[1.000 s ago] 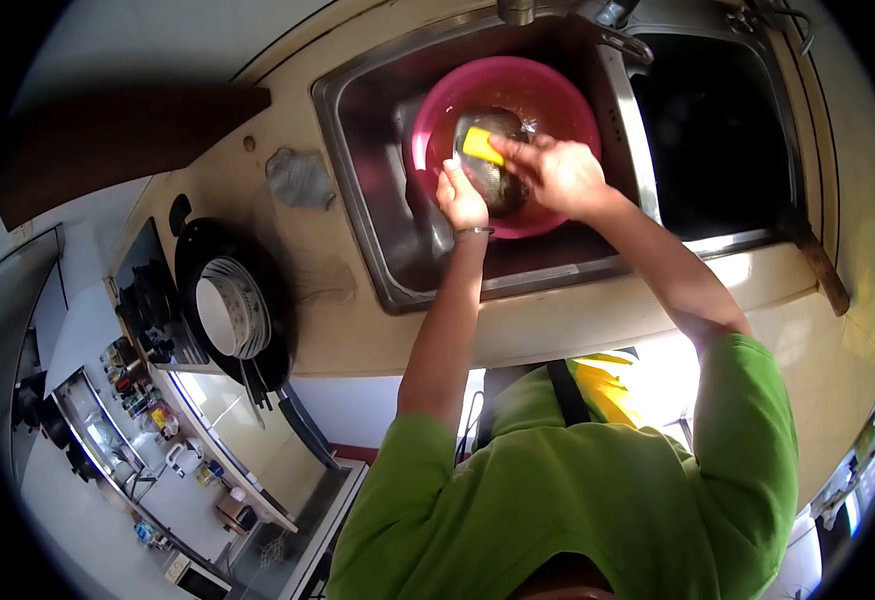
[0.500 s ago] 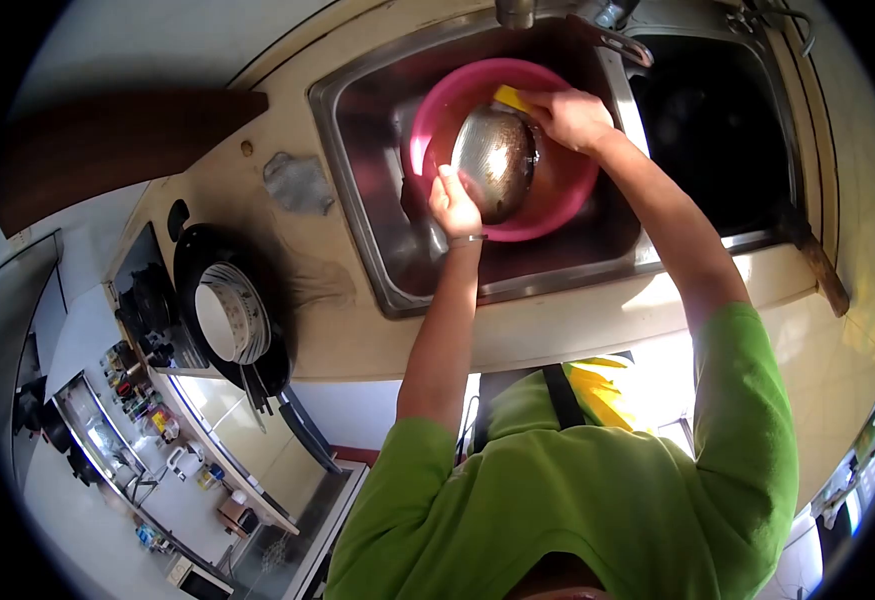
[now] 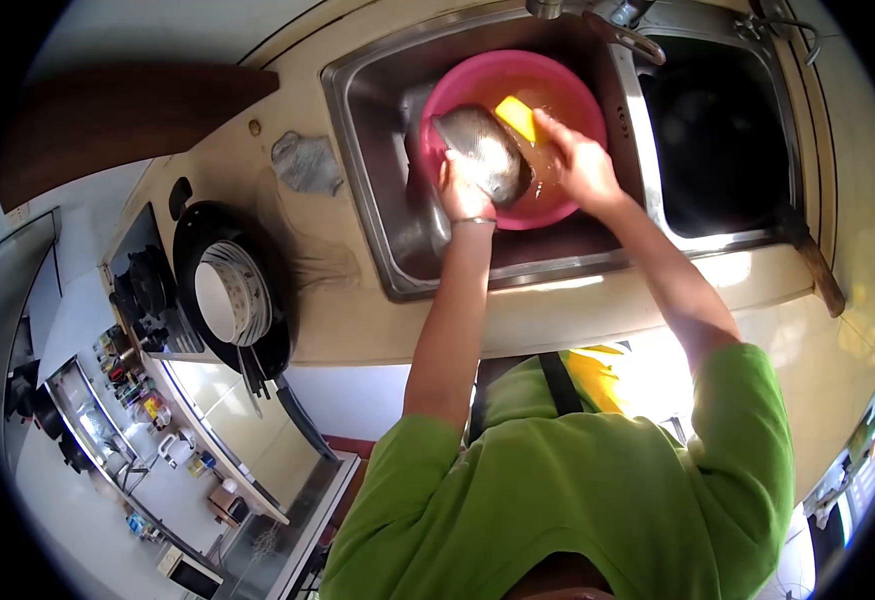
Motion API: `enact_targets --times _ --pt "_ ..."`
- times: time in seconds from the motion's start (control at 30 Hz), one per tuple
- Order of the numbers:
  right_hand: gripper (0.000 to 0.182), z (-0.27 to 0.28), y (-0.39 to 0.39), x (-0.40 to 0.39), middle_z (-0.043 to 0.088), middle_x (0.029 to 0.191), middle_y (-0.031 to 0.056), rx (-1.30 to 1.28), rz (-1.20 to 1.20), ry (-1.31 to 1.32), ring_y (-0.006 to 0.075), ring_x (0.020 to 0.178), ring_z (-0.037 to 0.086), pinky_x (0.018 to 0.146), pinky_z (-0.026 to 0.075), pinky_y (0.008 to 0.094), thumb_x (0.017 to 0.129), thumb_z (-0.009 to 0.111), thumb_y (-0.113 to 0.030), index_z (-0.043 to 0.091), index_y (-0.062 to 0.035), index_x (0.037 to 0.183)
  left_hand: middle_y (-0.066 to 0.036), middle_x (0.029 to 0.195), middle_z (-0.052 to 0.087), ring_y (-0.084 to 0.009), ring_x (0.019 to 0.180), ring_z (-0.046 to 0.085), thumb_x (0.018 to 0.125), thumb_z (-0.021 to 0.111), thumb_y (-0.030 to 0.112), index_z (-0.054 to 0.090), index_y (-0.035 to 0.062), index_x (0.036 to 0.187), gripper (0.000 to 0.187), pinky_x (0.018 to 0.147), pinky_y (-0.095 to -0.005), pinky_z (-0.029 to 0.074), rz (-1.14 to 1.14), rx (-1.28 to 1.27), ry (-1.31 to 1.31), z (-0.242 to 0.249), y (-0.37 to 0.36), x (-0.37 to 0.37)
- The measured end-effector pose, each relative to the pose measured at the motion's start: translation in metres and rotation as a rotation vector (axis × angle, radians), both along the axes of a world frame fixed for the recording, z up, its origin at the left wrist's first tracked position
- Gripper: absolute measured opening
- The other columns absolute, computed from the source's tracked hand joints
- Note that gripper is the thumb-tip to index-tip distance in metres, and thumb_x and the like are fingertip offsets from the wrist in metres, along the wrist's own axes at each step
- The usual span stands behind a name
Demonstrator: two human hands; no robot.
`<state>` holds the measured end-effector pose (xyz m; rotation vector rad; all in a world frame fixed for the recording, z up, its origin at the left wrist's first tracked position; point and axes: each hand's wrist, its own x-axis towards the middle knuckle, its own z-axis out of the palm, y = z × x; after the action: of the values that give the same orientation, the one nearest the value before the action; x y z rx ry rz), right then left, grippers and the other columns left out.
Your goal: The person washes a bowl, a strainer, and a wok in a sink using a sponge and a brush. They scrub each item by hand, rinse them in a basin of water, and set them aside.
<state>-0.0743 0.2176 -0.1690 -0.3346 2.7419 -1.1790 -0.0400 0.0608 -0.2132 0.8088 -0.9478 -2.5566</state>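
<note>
A pink basin with brownish water sits in the left bowl of a steel sink. Inside it, my left hand grips the lower left rim of a metal bowl, tilted with its worn outer side showing and catching bright light. To the right of that bowl, my right hand holds a yellow sponge at its fingertips, over the water. The sponge is close to the metal bowl's edge; whether they touch is unclear.
A grey cloth lies on the counter left of the sink. Further left, a black wok holds stacked white bowls and utensils. A faucet is above the basin. A wooden handle juts over the right-hand sink bowl's edge.
My right hand has drawn the sponge back from the metal bowl's top edge and down a little. The metal bowl has turned and tilted in my left hand. The whole view has shifted slightly.
</note>
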Motion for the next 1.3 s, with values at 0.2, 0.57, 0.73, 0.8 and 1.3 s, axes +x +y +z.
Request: enact_targets --times 0.2,0.57,0.73,0.8,1.3 --pt "0.046 0.022 -0.023 0.01 0.057 0.081 0.0138 0.262 0.048 0.01 0.0289 0.07 0.057 0.064 0.047 0.0349 0.071 0.059 -0.011 0.048 -0.0244 0.114 -0.012 0.098 0.053 -0.023 0.09 0.052 0.087 0.04 0.029 0.045 -0.0001 0.105 0.035 0.081 -0.0346 0.042 0.048 0.02 -0.067 -0.001 0.031 -0.011" --pt "0.033 0.016 0.002 -0.026 0.06 0.086 0.01 0.263 -0.045 -0.177 0.0252 0.075 0.058 0.067 0.047 0.0356 0.077 0.052 -0.024 0.051 -0.0262 0.111 -0.011 0.095 0.053 -0.0209 0.089 0.052 0.088 0.039 0.019 0.044 -0.0017 0.101 0.025 0.079 -0.0354 0.041 -0.006 0.042 0.067 0.01 0.04 0.008" --pt "0.031 0.05 -0.015 0.004 0.059 0.075 0.0085 0.197 0.263 0.027 0.0254 0.068 0.058 0.064 0.047 0.0355 0.076 0.053 -0.026 0.054 -0.0275 0.107 -0.009 0.098 0.053 -0.0152 0.087 0.051 0.088 0.04 0.019 0.046 -0.0003 0.103 0.025 0.077 -0.0287 0.042 -0.032 -0.105 0.006 0.007 0.037 0.018" --pt "0.032 0.021 -0.009 -0.016 0.059 0.078 0.01 0.323 0.185 0.049 0.0259 0.071 0.058 0.064 0.047 0.0356 0.078 0.051 -0.03 0.052 -0.0279 0.11 -0.007 0.094 0.054 -0.0151 0.086 0.051 0.088 0.04 0.02 0.047 0.0007 0.103 0.025 0.076 -0.0281 0.042 0.011 -0.128 -0.017 0.001 0.035 0.024" --pt "0.035 -0.021 0.001 0.004 0.057 0.097 0.0105 -0.14 0.034 -0.184 0.0298 0.088 0.055 0.078 0.043 0.0351 0.081 0.049 -0.031 0.046 -0.0292 0.115 -0.006 0.097 0.054 -0.0165 0.085 0.053 0.083 0.049 0.008 0.045 0.0035 0.107 0.025 0.075 -0.0296 0.044 -0.271 -0.028 -0.053 0.007 -0.008 0.003"
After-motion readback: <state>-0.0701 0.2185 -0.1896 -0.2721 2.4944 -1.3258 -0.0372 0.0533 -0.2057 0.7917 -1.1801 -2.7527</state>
